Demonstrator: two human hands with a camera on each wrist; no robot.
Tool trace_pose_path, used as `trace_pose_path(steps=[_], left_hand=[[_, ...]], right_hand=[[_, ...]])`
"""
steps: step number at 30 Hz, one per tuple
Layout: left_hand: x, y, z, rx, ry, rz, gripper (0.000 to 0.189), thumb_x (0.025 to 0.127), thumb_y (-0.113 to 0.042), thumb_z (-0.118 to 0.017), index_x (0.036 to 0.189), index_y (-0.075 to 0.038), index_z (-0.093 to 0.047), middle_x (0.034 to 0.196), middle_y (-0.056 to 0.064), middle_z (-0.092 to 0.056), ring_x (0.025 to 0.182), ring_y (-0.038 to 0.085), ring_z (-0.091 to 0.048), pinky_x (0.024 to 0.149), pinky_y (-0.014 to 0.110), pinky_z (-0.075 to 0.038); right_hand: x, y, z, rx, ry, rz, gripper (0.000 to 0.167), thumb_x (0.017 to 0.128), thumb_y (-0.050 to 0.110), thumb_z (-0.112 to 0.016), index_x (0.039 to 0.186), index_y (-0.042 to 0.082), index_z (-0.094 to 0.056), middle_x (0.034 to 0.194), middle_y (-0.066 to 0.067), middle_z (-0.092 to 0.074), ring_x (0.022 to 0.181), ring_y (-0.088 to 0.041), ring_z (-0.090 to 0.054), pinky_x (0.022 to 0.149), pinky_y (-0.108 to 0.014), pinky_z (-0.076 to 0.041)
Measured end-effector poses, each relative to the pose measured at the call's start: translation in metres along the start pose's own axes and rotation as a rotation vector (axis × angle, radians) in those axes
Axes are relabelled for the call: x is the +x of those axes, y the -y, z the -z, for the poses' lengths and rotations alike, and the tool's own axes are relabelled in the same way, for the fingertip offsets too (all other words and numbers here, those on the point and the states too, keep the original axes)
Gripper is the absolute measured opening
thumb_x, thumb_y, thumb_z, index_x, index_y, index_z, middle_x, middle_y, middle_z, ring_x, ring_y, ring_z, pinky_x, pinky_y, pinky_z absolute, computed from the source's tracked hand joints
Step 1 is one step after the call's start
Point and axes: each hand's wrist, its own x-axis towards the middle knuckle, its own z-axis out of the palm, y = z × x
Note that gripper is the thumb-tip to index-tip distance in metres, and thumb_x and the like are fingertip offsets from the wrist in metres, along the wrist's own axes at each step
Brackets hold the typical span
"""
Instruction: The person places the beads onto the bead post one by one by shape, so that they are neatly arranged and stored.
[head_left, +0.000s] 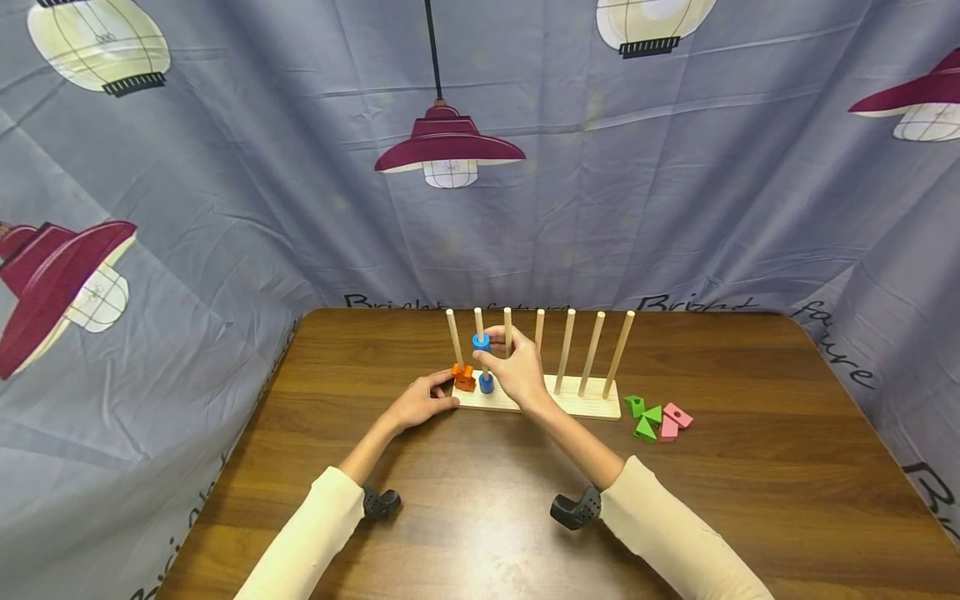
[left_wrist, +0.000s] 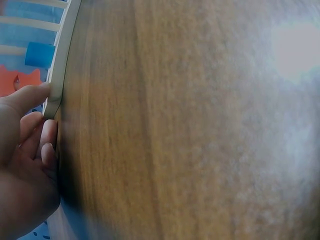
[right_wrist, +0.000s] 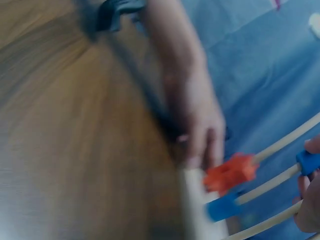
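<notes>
**Right hand (head_left: 517,371) grips a blue cylinder (head_left: 481,342) on a peg while the left hand (head_left: 416,404) holds the pegboard (head_left: 592,407)**

In the head view, the pegboard, a pale wooden base with seven upright pegs, stands on a brown wood-grain table (head_left: 750,483). The right hand pinches the blue cylinder between thumb and fingers, partway up the second peg (head_left: 478,317) from the left. A lower blue cylinder (head_left: 486,384) sits at the foot of that same peg, apart from the one in the fingers. Orange pieces (head_left: 465,380) sit low on the leftmost peg (head_left: 453,337). The left hand is at the base's left end, its thumb at the front edge. Just beyond the right end lie three green triangular pieces (head_left: 645,429) and two pink blocks (head_left: 669,428), close together on the table. Both arms wear cream sleeves (head_left: 311,525), with a black device at each wrist. A grey-blue curtain (head_left: 247,167) printed with lamps hangs behind.

In the left wrist view, the left hand grasps the base's corner: the thumb lies along its edge and the other fingers bend in at the end. Orange and blue show just past the thumb.

In the right wrist view, somewhat blurred, the right hand is cut off at the frame's edge, its fingers closed about the upper blue cylinder. The left hand touches the base's end beside the orange pieces.
</notes>
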Motion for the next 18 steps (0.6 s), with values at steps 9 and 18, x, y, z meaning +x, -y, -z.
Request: trace_pose_path(steps=[9,18], left_hand=[[0.002,-0.001,-0.002,0.0,0.01,0.068,0.063,0.092,-0.017,-0.072,0.144,0.009,-0.046,0.086,0.005,-0.061,0.075,0.015,-0.051,0.061,0.026,-0.038],[0.002,0.0,-0.002,0.006,0.012,0.08,0.063,0.093,-0.016,-0.072,0.145,0.008,-0.046,0.087,0.004,-0.061,0.073,0.014,-0.05,0.061,0.027,-0.037]], right_hand=[[-0.019,-0.053,-0.009,-0.049,-0.03,-0.132,0.028,0.083,0.001,-0.078,0.108,0.001,-0.067,0.103,-0.012,-0.07,0.102,-0.03,-0.065,0.091,-0.044,-0.05],[-0.025,-0.055,-0.003,-0.089,0.004,-0.148,0.034,0.083,0.001,-0.078,0.115,-0.001,-0.066,0.114,-0.017,-0.069,0.111,-0.035,-0.063,0.096,-0.047,-0.047]])
